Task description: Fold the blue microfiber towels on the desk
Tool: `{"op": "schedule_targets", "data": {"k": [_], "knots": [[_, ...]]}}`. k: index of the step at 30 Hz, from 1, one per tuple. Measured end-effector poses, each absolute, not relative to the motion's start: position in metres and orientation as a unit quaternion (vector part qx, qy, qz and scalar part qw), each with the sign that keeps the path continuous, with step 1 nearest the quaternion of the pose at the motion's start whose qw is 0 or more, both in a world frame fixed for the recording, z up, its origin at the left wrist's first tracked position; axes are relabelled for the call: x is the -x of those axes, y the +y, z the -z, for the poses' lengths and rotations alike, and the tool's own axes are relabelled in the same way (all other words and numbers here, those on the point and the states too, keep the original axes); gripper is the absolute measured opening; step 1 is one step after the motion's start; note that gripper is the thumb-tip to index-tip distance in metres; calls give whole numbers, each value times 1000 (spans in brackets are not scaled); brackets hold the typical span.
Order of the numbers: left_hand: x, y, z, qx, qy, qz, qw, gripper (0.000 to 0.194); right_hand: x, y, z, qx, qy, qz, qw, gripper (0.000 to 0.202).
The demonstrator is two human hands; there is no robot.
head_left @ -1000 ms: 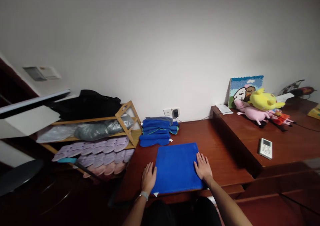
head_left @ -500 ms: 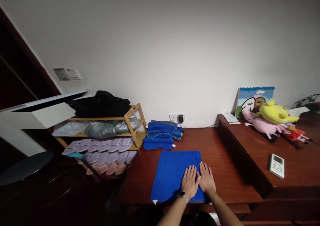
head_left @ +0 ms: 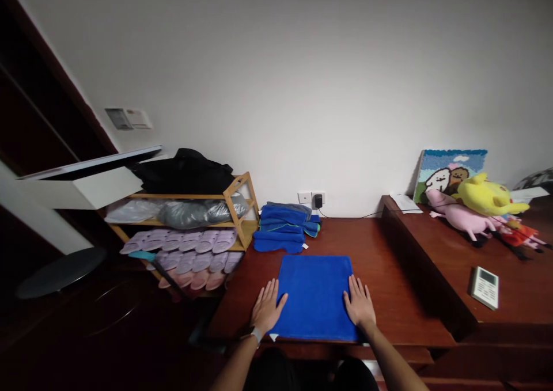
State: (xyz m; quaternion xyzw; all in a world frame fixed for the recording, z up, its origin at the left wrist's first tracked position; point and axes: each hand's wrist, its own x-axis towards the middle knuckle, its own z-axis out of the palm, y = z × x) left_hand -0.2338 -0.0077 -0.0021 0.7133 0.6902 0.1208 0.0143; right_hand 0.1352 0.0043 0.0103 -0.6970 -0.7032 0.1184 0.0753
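In the head view, a blue cloth [head_left: 317, 296] lies spread flat on the brown surface [head_left: 367, 253], its near edge close to the front edge. The left hand [head_left: 268, 308] rests at its left side and the right hand [head_left: 360, 303] at its right side; the hands are well apart, fingers extended, neither clamped on anything. Behind the cloth, toward the wall, sits a pile of folded blue and gray cloths [head_left: 283, 228]. A black plug [head_left: 318, 201] is in the wall socket, its cord running right.

To the right a raised brown top [head_left: 458, 264] stands like a step, carrying a white remote [head_left: 484, 287], a pink plush [head_left: 462, 218], a yellow plush [head_left: 486, 195], and a picture panel [head_left: 449, 172] against the wall. To the left, a wooden rack [head_left: 242, 207] adjoins the surface, a black bag [head_left: 185, 172] on top, a clear bag with gray contents [head_left: 194, 211] below, then rows of slippers [head_left: 190, 240].

Open room lies right of the cloth, up to the raised top; the left strip is narrower.
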Motion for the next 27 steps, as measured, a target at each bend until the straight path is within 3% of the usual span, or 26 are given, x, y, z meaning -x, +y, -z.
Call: {"op": "schedule_targets", "data": {"k": [15, 27], "knots": [[255, -11, -4, -734, 666, -126, 52, 73, -135, 6, -9, 700, -704, -116, 34, 71], [258, -8, 4, -742, 659, -119, 23, 73, -133, 49, -12, 718, -683, -122, 60, 69]]}}
